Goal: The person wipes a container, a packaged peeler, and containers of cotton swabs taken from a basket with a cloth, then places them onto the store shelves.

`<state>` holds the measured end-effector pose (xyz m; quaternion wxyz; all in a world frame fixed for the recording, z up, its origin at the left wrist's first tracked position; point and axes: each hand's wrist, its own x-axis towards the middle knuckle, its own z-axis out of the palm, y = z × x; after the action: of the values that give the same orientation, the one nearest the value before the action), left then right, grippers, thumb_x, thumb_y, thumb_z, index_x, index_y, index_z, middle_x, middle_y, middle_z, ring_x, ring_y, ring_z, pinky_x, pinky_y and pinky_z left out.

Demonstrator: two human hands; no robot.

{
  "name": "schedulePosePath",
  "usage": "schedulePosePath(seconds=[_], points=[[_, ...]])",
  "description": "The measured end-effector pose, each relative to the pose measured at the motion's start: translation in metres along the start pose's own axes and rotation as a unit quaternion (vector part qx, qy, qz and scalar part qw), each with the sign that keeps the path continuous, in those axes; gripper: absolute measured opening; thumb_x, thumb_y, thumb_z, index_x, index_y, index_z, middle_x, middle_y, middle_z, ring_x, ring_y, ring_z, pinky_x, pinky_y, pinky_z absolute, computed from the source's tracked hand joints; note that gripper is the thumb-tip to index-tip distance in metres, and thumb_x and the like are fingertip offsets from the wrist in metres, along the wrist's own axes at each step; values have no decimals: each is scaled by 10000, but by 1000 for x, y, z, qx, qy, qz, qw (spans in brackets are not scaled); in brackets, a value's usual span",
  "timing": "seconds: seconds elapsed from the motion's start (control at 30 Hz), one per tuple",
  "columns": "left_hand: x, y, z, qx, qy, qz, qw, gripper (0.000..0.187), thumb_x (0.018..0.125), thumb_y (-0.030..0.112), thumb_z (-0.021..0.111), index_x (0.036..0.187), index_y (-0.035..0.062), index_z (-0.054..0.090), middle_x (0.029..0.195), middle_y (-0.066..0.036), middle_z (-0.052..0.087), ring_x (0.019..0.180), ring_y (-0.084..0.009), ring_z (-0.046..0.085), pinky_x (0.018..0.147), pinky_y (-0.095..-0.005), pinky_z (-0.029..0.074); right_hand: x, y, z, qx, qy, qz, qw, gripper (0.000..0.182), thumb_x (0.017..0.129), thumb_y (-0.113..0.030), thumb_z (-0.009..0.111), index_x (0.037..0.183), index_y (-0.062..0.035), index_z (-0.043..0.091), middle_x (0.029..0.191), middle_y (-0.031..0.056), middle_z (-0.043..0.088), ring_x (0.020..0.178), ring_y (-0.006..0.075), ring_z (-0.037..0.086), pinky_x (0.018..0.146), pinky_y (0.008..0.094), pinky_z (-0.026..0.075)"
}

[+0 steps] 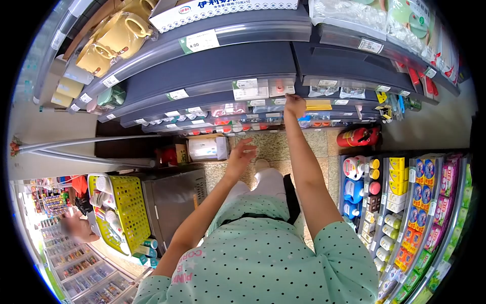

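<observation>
My right hand [295, 106] reaches forward to the front edge of a shelf. Its fingers are closed at the lower corner of a clear label strip with a small pale packet [282, 87] behind it. Whether the fingers grip anything there cannot be made out. Just left of it, a white price label [247, 83] stands on the same shelf edge. My left hand [242, 158] hangs lower, above the tiled floor, with its fingers apart and nothing in it.
Yellow mugs [120, 35] and a white carton [223, 12] stand on the upper shelf. A fire extinguisher [358, 137] is at the right, near shelves of packaged goods. At the left, a yellow-green basket [126, 215] holds items beside a metal cabinet [174, 202]. Another person [81, 228] is further left.
</observation>
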<state>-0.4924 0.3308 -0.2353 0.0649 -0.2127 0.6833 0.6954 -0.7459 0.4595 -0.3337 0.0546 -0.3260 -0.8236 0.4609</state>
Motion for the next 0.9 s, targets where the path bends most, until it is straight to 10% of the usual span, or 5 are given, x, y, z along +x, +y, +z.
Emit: schedulePosePath(seconds=[0.6, 0.9], points=[[-2, -1, -3, 11, 3, -5, 1000, 486, 903, 35, 660, 1368, 18, 522, 1108, -136, 715, 844, -154, 673, 752, -289, 539, -13, 14, -8, -72, 0, -158, 985, 402, 814, -227, 646, 1201, -281, 742, 786, 151, 724, 742, 369, 696, 677, 475, 534], [-7, 6, -14, -38, -15, -31, 999, 456, 955, 112, 611, 1397, 89, 503, 1239, -88, 668, 979, -159, 674, 798, -293, 513, -81, -3, -49, 85, -135, -253, 954, 292, 882, -116, 674, 1159, -179, 743, 597, 40, 547, 544, 176, 536, 575, 356, 429]])
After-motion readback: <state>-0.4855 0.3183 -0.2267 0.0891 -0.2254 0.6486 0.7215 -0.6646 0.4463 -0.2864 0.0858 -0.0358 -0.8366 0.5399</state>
